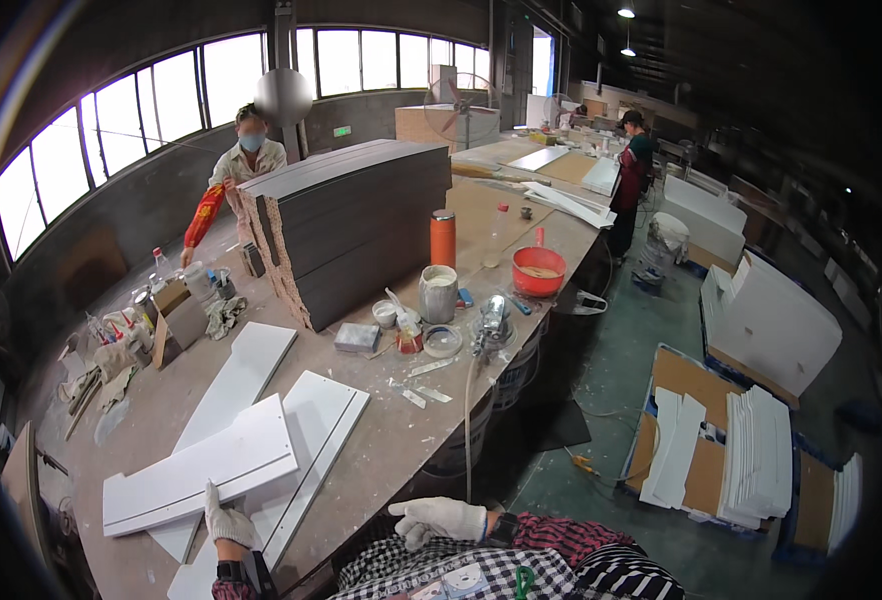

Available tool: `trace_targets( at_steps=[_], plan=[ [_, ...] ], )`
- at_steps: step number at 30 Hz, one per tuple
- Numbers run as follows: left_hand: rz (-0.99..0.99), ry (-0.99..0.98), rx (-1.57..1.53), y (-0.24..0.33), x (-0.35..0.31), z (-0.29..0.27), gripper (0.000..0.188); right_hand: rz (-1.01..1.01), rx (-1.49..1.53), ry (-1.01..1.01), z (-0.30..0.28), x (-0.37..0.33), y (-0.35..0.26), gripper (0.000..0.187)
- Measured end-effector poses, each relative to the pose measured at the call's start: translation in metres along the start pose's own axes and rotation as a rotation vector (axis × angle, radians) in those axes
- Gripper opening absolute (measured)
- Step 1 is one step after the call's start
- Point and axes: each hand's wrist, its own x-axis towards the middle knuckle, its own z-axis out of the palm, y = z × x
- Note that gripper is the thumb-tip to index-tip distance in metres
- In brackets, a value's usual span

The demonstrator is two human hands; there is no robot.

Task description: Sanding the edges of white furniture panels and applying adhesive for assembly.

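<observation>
My left hand [229,522], in a white glove, is at the near edge of a white board [201,465]. Its index finger is stretched out, touching the board; the other fingers are partly hidden. That board lies across two more white boards, a plain one [251,365] and a grooved one [326,415] with small holes. Gloved too, my right hand [441,520] is held in front of my checked apron [461,570], away from the boards. Its fingers are loosely bent, the index finger points left, and nothing shows in it.
A tall stack of dark grey panels [361,230] stands on the table. Nearby are an orange flask [443,238], a red dipper [539,272], a paint pot [439,292] and a spray gun [493,318]. One co-worker [246,165] stands across the table. White panels [756,455] are stacked on the floor at right.
</observation>
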Motion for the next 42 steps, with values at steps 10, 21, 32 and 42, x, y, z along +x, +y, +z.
trace_targets(
  at_steps=[10,21,32,42],
  plan=[
    [-0.286,0.182,-0.153,0.003,0.111,0.045,0.042,0.070,-0.155,0.302,-0.004,0.001,-0.010,0.044],
    [0.750,-0.402,1.762,-0.013,-0.030,0.049,0.045,0.130,-0.185,0.306,-0.021,0.012,0.021,0.045],
    [0.643,-0.464,1.865,-0.001,-0.105,0.080,0.050,0.067,-0.238,0.328,-0.015,-0.008,0.002,0.049],
    [0.569,-0.202,1.876,0.070,-0.177,-0.041,0.052,-0.001,-0.721,0.380,0.022,-0.015,-0.090,0.037]
  ],
)
